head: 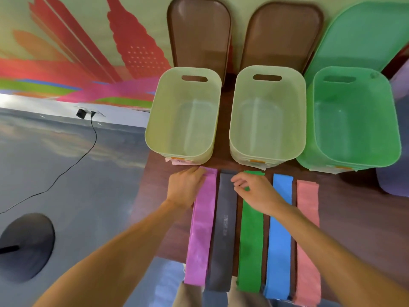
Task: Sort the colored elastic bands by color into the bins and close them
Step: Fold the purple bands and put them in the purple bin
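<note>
Near me, pink band (202,229) and green band (251,240) overhang the surface (159,218) edge: probably thin, limp, light. Right hand (256,191) fingers pinch green band's far end; left hand (184,187) touches pink band's far corner, grip unclear. I'd lift by ends.

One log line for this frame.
left grip: at purple band end; right grip: over green band end; holds unclear; bins: three open, empty

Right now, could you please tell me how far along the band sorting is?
Done: nothing; all three bins sit open and empty. In hand: left hand touches the purple band, right hand pinches the green band. Left: all five bands to sort, lids to close.
</note>
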Demonstrator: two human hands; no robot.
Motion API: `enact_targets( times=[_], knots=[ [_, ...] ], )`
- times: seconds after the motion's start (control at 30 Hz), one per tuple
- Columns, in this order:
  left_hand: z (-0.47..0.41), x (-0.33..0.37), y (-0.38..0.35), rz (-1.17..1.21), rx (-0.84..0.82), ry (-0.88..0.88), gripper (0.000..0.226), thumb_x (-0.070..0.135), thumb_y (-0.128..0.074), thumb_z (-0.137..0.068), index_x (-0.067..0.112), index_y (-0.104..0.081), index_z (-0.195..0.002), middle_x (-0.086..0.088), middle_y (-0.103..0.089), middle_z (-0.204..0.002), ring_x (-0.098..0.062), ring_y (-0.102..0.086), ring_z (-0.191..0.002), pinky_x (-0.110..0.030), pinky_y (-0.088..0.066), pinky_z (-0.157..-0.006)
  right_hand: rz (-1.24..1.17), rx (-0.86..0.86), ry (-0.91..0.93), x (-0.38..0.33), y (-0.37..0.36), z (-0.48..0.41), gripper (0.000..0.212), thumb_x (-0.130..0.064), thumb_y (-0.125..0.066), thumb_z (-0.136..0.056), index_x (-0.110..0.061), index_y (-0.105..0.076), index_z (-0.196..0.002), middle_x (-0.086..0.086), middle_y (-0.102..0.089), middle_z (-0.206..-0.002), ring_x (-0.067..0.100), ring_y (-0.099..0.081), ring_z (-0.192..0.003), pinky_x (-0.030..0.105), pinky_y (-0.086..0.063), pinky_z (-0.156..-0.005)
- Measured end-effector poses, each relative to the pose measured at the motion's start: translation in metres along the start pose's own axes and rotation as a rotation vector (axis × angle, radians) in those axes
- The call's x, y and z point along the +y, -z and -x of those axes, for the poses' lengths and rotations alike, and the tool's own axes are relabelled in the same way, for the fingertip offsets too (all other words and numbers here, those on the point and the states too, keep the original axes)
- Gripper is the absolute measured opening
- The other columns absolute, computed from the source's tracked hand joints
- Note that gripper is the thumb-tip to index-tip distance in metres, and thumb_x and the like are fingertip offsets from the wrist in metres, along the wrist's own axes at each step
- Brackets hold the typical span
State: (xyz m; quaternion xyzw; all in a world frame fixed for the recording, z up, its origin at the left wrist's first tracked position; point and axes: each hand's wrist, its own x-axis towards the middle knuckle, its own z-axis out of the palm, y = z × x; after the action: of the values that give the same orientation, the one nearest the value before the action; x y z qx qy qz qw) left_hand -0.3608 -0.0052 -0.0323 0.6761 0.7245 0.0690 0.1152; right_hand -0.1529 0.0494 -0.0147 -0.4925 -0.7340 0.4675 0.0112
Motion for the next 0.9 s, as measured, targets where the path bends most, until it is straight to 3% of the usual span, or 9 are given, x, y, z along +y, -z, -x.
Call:
enact_targets(
  times=[0.17,0.4,0.53,0.63,0.73,0.9],
  knots=[
    [0.002,-0.004,0.010,0.071,0.087,-0.044,0.009,0.023,-0.076,-0.076,0.025,-0.076,-0.085,0.007,-0.071,-0.084,-0.017,-0.067,-0.065,-0.022,-0.045,-0.048,0.003,0.013,0.003,-0.014,-0.008,-0.003,0.026,-0.013,-0.055,-0.093,-0.014,-0.063,-0.118,0.002,-0.068,-0.111,0.011,-0.063,-0.097,0.015,-0.045,-0.082],
    [0.007,-0.006,0.007,0.136,0.044,-0.057,0.009,0.017,-0.075,-0.075,0.015,-0.069,-0.082,-0.002,-0.062,-0.092,-0.022,-0.060,-0.087,-0.035,-0.049,-0.075,0.022,0.078,0.041,-0.024,-0.014,-0.011,0.025,-0.007,-0.052,-0.093,-0.012,-0.065,-0.114,0.002,-0.069,-0.108,0.013,-0.064,-0.094,0.016,-0.044,-0.079],
    [0.012,-0.010,0.017,0.197,-0.033,-0.073,0.010,0.015,-0.068,-0.079,0.013,-0.065,-0.088,-0.002,-0.063,-0.096,-0.022,-0.059,-0.085,-0.035,-0.049,-0.078,0.131,0.107,0.082,-0.032,-0.028,-0.026,0.028,-0.007,-0.053,-0.092,-0.014,-0.064,-0.117,0.005,-0.067,-0.112,0.021,-0.064,-0.100,0.034,-0.053,-0.085],
    [0.017,-0.017,0.029,0.311,-0.116,0.019,0.009,0.018,-0.064,-0.084,0.015,-0.063,-0.092,0.002,-0.068,-0.092,-0.020,-0.061,-0.083,-0.034,-0.051,-0.074,0.288,0.102,0.095,-0.042,-0.043,-0.035,0.034,-0.013,-0.053,-0.093,-0.014,-0.058,-0.127,0.006,-0.057,-0.123,0.024,-0.056,-0.113,0.041,-0.051,-0.090],
    [0.020,-0.025,0.042,0.412,-0.172,0.090,0.013,0.014,-0.064,-0.084,0.016,-0.066,-0.097,0.003,-0.069,-0.091,-0.018,-0.061,-0.085,-0.032,-0.051,-0.075,0.405,0.129,0.068,-0.046,-0.056,-0.038,0.035,-0.016,-0.051,-0.095,-0.012,-0.055,-0.130,0.007,-0.052,-0.125,0.025,-0.049,-0.118,0.040,-0.050,-0.086],
    [0.028,-0.038,0.061,0.452,-0.136,0.123,0.023,0.009,-0.062,-0.085,0.014,-0.070,-0.106,-0.001,-0.070,-0.101,-0.013,-0.057,-0.084,-0.019,-0.041,-0.074,0.440,0.270,0.048,-0.047,-0.067,-0.040,0.030,-0.017,-0.055,-0.095,-0.011,-0.058,-0.124,0.008,-0.053,-0.118,0.025,-0.053,-0.111,0.037,-0.053,-0.081]
  ],
)
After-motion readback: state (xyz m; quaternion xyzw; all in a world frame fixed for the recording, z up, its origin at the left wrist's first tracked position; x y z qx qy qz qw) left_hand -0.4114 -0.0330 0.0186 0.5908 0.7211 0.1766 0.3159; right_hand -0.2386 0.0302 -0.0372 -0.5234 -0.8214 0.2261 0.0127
